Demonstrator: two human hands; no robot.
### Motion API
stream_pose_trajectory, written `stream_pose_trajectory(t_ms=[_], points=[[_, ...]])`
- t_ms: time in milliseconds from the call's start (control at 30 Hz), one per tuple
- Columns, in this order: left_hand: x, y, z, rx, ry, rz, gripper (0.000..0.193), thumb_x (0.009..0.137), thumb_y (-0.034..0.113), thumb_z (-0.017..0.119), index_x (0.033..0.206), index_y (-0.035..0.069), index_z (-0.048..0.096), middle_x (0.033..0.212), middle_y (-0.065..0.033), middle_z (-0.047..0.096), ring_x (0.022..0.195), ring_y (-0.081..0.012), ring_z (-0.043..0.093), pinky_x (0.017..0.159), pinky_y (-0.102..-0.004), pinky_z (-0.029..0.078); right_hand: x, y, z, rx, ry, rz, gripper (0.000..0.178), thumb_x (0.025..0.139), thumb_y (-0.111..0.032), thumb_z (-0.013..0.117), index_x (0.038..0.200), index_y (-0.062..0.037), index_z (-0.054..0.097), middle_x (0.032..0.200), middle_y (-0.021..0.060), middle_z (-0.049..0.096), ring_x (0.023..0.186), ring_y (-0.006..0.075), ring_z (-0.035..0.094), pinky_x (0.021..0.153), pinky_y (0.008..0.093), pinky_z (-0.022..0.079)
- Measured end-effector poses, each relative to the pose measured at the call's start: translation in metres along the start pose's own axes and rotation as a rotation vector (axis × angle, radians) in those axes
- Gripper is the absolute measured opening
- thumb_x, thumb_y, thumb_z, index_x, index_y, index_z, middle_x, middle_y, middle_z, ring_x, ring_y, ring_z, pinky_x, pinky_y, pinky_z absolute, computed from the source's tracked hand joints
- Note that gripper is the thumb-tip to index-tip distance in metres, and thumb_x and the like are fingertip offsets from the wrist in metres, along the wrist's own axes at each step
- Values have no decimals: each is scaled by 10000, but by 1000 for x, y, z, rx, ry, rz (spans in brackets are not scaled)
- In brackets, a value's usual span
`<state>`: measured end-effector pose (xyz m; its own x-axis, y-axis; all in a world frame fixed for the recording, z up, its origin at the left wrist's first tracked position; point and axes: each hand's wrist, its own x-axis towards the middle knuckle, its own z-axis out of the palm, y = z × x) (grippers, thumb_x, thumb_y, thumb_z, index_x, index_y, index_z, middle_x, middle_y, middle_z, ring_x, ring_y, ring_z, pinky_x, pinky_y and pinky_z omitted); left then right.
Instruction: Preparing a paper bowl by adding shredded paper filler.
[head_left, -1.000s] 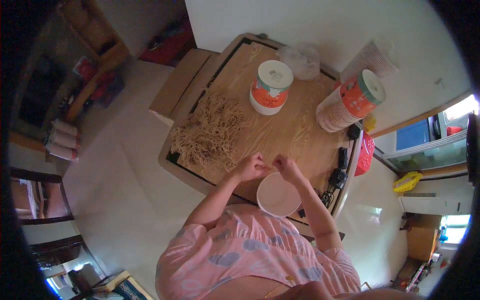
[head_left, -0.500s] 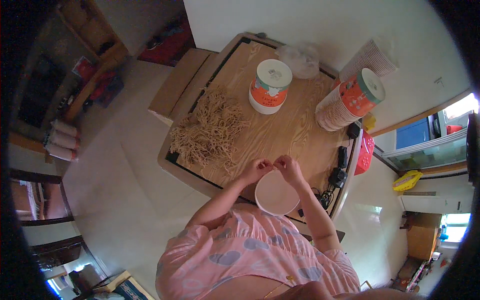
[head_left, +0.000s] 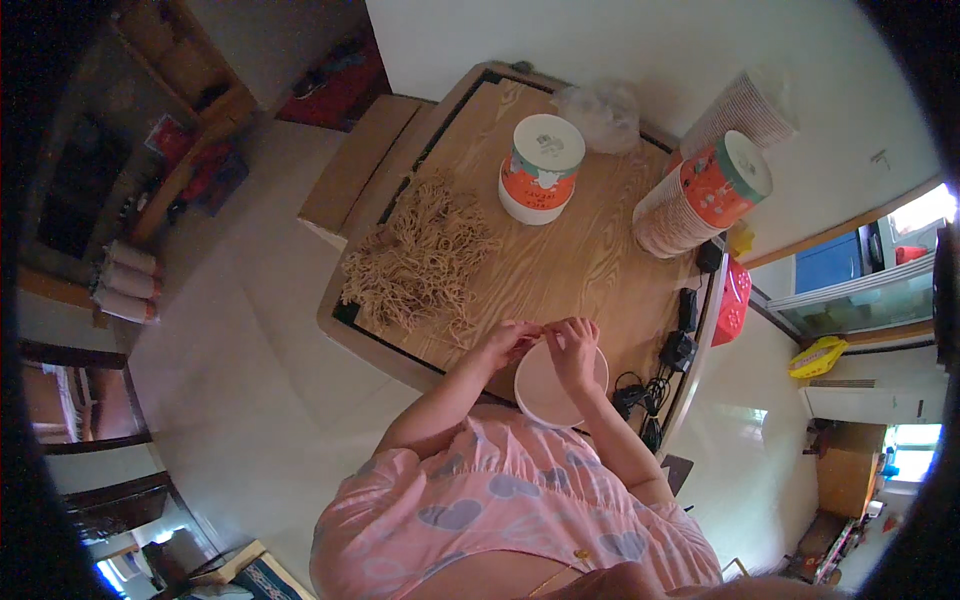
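Note:
A white round tub (head_left: pixel 560 395) stands at the near edge of the table, its open mouth facing up against my front. My left hand (head_left: pixel 510 342) is at the tub's far-left rim, thumb and fingers pinched together. Just beside it my right hand (head_left: pixel 573 350) reaches over the mouth, its fingers also closed. Whatever lies between the fingertips is too small to make out. A tangled heap of tan paper-like cord (head_left: pixel 420 255) lies left of the hands. Farther back stands an upside-down orange and white paper tub (head_left: pixel 537 195).
Tall stacks of nested paper tubs (head_left: pixel 690 205) rise at the back right, near a clear plastic bag (head_left: pixel 600 115). Black adapters (head_left: pixel 678 350) and coiled cables (head_left: pixel 650 395) line the right edge. A cardboard box (head_left: pixel 358 165) sits beyond the table's left side.
My right hand has moved slightly right and down over the tub's mouth, its fingers more curled. My left hand stays nearly in place at the rim.

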<state>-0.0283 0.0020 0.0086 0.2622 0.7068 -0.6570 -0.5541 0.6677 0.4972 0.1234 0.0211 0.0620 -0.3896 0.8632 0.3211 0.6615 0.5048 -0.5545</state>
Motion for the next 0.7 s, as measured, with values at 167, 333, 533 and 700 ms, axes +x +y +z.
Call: stream_pose_trajectory(t_ms=[167,333,533,700], points=[[14,-15,-15,-145,21,19,112,805,193,591,844,89,610,717,10,580,579,-66,536,477,-178,417,-2,-10,-3,-27,1,-66,97,723,-124,616,816,-98,613,823,60,548,849,251,501,819,407,346],[1,-6,-7,-134,-48,16,125,801,180,597,881,86,614,729,2,589,593,-67,545,480,-179,423,-4,-8,-4,31,21,-48,116,722,-113,612,838,-110,617,835,51,548,858,255,496,825,408,344],[-19,10,10,77,-8,110,160,784,170,613,902,62,626,726,0,597,642,-77,548,532,-202,431,14,13,-10,149,-124,36,112,715,-113,633,817,-67,640,789,87,576,760,248,532,689,341,424],[-13,7,4,342,112,204,182,758,157,642,907,53,636,762,3,609,661,-79,544,569,-218,425,24,18,-12,215,-396,183,122,719,-140,647,796,-46,644,748,89,587,674,204,551,599,298,449]])
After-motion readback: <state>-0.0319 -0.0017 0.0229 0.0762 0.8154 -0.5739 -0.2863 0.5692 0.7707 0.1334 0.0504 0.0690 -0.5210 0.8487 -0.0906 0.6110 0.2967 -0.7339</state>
